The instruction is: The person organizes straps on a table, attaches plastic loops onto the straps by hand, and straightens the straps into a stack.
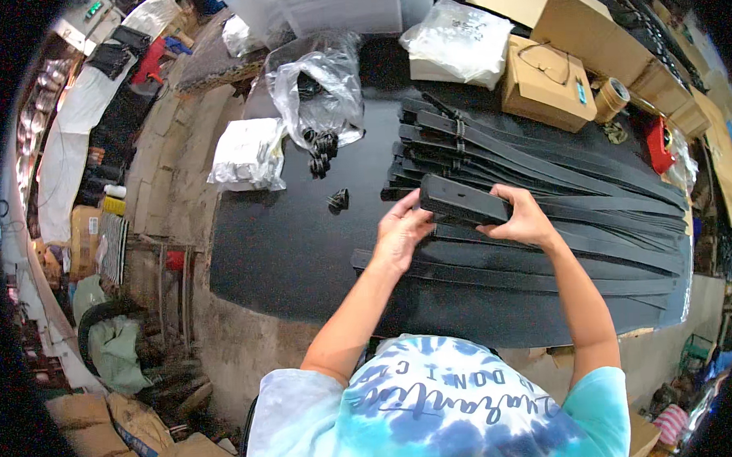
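Above the black table (278, 256) I hold a black rectangular block (462, 199) with a small mark or hole on its upper face. My right hand (523, 216) grips its right end, thumb below and fingers over the far side. At the left end my left hand (402, 234) is closed on the block's edge, with some of its fingertips hidden. Beneath and beyond the block lie long flat black strips (574, 173), fanned out to the right; some are tied near their left ends. Small black parts (339, 200) rest on the table left of my hands.
A clear plastic bag (321, 85) spills more black parts beside a white plastic-wrapped pack (249, 154). At the back stand another wrapped pack (459, 41), a cardboard box (548, 83) and a translucent bin (334, 10). A tape roll (611, 99) and a red tool (660, 144) sit at right.
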### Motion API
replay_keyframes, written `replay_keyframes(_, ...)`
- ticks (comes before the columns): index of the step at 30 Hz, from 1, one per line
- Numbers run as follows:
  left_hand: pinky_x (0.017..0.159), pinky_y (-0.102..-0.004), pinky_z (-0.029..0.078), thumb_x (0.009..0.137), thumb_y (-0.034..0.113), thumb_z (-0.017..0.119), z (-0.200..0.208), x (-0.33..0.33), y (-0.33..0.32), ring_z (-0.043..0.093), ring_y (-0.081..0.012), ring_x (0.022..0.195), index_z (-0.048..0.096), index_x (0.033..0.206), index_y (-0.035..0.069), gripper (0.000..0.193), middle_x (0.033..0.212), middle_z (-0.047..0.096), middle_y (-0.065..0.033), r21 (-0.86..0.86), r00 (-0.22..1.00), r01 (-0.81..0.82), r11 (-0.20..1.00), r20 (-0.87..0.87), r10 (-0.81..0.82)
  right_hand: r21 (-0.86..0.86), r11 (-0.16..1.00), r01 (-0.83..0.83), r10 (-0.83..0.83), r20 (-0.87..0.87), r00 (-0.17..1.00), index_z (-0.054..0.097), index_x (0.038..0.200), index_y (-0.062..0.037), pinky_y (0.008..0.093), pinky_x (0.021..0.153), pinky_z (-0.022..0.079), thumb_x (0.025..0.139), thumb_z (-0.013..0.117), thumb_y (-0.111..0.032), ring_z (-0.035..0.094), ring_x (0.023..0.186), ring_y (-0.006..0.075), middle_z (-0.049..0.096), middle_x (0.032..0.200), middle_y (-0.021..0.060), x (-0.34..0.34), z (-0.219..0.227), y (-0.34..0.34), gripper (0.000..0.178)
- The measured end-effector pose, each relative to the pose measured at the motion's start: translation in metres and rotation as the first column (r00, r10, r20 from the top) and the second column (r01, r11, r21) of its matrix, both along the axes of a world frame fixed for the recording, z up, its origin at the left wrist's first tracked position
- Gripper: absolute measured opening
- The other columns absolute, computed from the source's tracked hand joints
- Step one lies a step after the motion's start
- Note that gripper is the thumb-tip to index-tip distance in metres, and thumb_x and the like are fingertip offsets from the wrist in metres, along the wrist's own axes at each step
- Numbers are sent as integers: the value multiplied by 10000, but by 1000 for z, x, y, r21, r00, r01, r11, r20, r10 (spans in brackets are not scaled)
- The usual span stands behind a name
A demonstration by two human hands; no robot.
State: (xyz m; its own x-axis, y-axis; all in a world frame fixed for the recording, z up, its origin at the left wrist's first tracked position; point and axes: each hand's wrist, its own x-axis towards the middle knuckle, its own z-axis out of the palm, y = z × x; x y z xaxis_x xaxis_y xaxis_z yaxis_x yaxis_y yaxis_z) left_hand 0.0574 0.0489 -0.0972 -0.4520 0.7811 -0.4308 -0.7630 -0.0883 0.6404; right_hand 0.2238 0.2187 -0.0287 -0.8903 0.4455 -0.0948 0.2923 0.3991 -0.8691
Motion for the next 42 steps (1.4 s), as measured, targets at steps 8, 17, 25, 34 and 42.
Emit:
replay_keyframes(8, 777, -300, 527, 825, 36, 672, 4, 3, -1, 633, -156, 824, 625, 1073, 21, 253, 954, 658, -63, -76, 907, -106, 991, -416, 65, 84, 996, 15, -16, 10, 1000, 574, 818, -20, 241, 648, 424, 603, 822, -141, 499, 693, 72, 568, 711, 10, 0, -18, -7, 350)
replay_keyframes(17, 875, -392, 422, 867, 128, 602, -79, -139, -64, 515, -300, 997, 595, 1113, 18, 269, 1070, 564, -146, -221, -165, -399, 890, -938, -306, 86, 996, 2, 0, -21, 1000, 579, 827, -19, 254, 644, 426, 608, 836, -190, 506, 682, 89, 579, 723, 34, 1, -19, -6, 378)
replay_keyframes(25, 808, -373, 451, 762, 43, 684, -70, -123, -46, 526, -298, 936, 623, 1018, 52, 263, 976, 535, -121, -200, -195, -269, 942, -947, -257, 145, 989, 10, -6, -25, 1000, 591, 838, -20, 289, 675, 470, 614, 830, -228, 584, 700, 134, 622, 734, 88, 1, -18, -7, 389)
replay_keyframes(34, 680, -400, 489, 660, 175, 798, -61, -126, -51, 610, -320, 777, 649, 849, 58, 268, 890, 600, -106, -243, -111, -504, 829, -934, -341, 145, 989, 35, -23, -85, 996, 576, 836, -13, 266, 634, 432, 612, 839, -225, 512, 673, 105, 572, 712, 43, 1, -18, -8, 405)
replay_keyframes(42, 748, -351, 503, 701, 100, 770, -49, -125, -61, 668, -265, 839, 614, 877, 26, 246, 875, 691, -128, -289, 102, -473, 832, -956, -274, 143, 989, 29, -20, -64, 998, 589, 836, -26, 285, 640, 458, 618, 837, -246, 563, 669, 130, 614, 716, 80, 2, -18, -8, 396)
